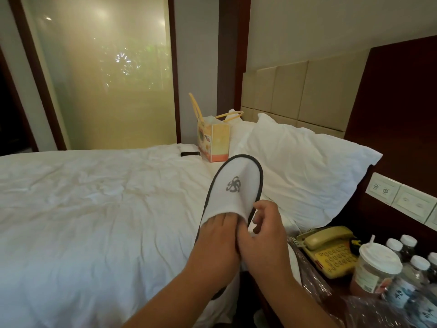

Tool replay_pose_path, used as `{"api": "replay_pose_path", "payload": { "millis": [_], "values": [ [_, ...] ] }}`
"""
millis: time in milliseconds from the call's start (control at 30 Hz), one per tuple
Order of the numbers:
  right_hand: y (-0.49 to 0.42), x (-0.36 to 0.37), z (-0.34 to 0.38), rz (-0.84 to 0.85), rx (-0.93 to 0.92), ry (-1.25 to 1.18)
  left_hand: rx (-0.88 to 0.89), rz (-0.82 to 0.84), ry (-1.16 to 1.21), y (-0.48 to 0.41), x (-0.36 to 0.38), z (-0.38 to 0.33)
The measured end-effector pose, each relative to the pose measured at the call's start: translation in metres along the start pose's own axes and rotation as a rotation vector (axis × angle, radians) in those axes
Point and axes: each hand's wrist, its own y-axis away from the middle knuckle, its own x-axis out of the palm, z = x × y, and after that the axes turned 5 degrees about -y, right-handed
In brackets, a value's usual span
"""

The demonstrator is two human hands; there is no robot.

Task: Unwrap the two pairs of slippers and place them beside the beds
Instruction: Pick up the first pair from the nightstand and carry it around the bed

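Slipper (pixel 233 190): white cloth, matt, with a soft towelling look; rim bound in dark grey fabric edging. Bed cover (pixel 94 209): white cloth, matt, heavily creased. Pillow (pixel 307 166): white cloth, matt, lightly wrinkled. Headboard panels (pixel 307 91): beige padded covering, smooth, low sheen. Headboard surround (pixel 402 102): dark wood, smooth, faint gloss. Telephone (pixel 331 247): yellowed plastic, glossy. Clear wrap (pixel 314 280): thin plastic film, crinkled, shiny. Bottles (pixel 413 280): clear plastic, white caps. Cup (pixel 376 268): translucent plastic, white matt lid. Bag (pixel 214 143): glossy printed sides, yellow plastic handles. Window panel (pixel 106 79): frosted glass.
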Motion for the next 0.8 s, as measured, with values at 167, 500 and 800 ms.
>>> {"api": "replay_pose_path", "payload": {
  "millis": [167, 500, 800],
  "values": [
    [-0.008, 0.01, 0.006, 0.201, 0.159, 0.003, -0.028, -0.136, 0.044, 0.0, -0.008, 0.012],
    [-0.011, 0.01, 0.028, 0.421, -0.229, 0.183, -0.129, 0.086, 0.137, -0.007, -0.017, 0.044],
    [-0.009, 0.013, 0.033, 0.242, -0.263, 0.188, -0.103, -0.036, -0.175, -0.01, -0.026, 0.04]
  ]
}}
